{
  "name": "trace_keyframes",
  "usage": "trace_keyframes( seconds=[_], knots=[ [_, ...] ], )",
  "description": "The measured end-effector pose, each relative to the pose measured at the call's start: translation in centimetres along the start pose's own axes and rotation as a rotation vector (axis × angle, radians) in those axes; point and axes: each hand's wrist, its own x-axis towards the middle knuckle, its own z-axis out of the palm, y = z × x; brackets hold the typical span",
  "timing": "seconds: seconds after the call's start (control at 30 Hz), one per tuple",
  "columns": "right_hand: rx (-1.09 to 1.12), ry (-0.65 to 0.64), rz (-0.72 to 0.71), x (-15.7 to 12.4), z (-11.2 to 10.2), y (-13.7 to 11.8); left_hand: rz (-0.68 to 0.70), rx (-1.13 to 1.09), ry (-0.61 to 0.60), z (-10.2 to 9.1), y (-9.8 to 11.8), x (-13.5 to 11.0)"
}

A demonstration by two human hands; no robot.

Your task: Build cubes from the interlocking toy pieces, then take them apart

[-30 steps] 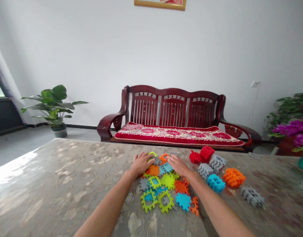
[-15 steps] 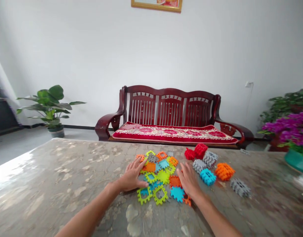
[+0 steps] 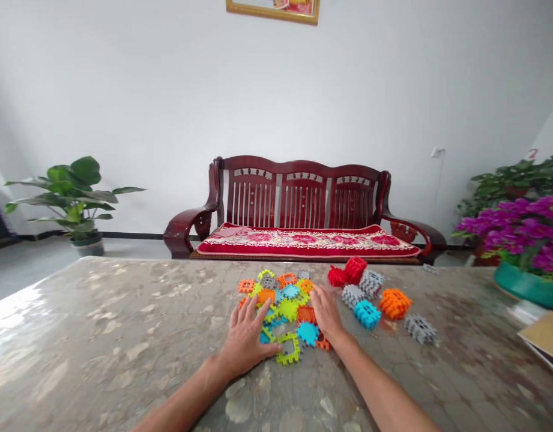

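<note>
Across the frame's lower half, on our table [image 3: 145,336], the flat tiles [image 3: 287,310] lie below centre between our left hand [image 3: 244,341], the nearer, fingers splayed over their lower-left edge, and our right hand [image 3: 328,315], fingers outstretched along their right.

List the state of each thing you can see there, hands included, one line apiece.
Loose interlocking tiles, spread out, some overlapping.
Left hand, open, splayed over the tiles' left side.
Right hand, open, at the tiles' right edge.
Blue tile stack, bundled together.
Orange tile stack, bundled together, right of the blue one.
Red floral mat, spread along the wooden bench.
Purple flowers, standing in a teal planter.
</note>
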Motion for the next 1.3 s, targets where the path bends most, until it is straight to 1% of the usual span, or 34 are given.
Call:
trace_keyframes(
  seconds=[0.07,0.13,0.2,0.33,0.4,0.47,0.5,0.53,0.57,0.63,0.67,0.73,0.8,0.87,0.97,1.1,1.2,1.3],
  knots=[
    [0.019,0.033,0.028,-0.7,-0.1,0.5,0.023,-0.016,-0.001,0.2,0.5,-0.5],
    [0.020,0.048,0.018,-1.6,-0.1,0.6,0.059,-0.016,-0.024,0.5,1.1,-1.0],
    [0.027,0.050,-0.004,-2.4,0.1,0.3,0.068,0.005,-0.027,0.8,1.9,-1.3],
    [0.121,0.061,-0.025,-2.7,0.1,-1.2,0.006,0.039,0.007,1.1,3.2,-1.1],
    [0.205,0.091,-0.015,-2.5,-0.2,-1.6,-0.014,0.029,0.019,0.9,3.3,-0.5],
    [0.286,0.121,0.012,-2.3,-0.7,-1.4,-0.043,-0.009,0.054,0.4,2.7,0.3],
    [0.313,0.131,0.026,-2.2,-1.0,-1.1,-0.081,-0.039,0.080,0.1,2.2,0.6],
    [0.328,0.140,0.038,-2.1,-1.2,-0.8,-0.140,-0.075,0.112,-0.1,1.5,1.0],
    [0.331,0.147,0.048,-2.1,-1.5,-0.4,-0.228,-0.113,0.148,-0.3,0.6,1.3],
    [0.312,0.163,0.057,-1.8,-1.7,0.3,-0.415,-0.150,0.256,-0.4,-1.1,1.5],
    [0.296,0.169,0.060,-1.7,-1.8,0.6,-0.469,-0.133,0.317,-0.3,-1.9,1.6],
    [0.244,0.170,0.068,-1.2,-1.8,0.8,-0.485,-0.109,0.389,0.0,-3.1,1.4],
    [0.160,0.144,0.064,-0.4,-1.7,0.7,-0.458,-0.119,0.405,0.2,-3.8,1.4],
    [0.038,0.081,0.062,0.6,-1.7,0.5,-0.461,-0.147,0.395,0.0,-4.0,1.7],
    [-0.098,-0.002,0.080,2.4,-1.8,0.1,-0.506,-0.152,0.369,-0.6,-4.0,2.2],
    [-0.217,-0.090,0.117,4.3,-1.8,-0.6,-0.506,-0.113,0.338,-1.0,-3.9,2.6],
    [-0.322,-0.192,0.152,4.9,-1.8,-1.3,-0.499,-0.095,0.328,-0.8,-3.9,2.6],
    [-0.390,-0.223,0.147,5.0,-1.9,-2.1,-0.496,-0.092,0.311,-0.5,-3.9,2.6]
  ],
)
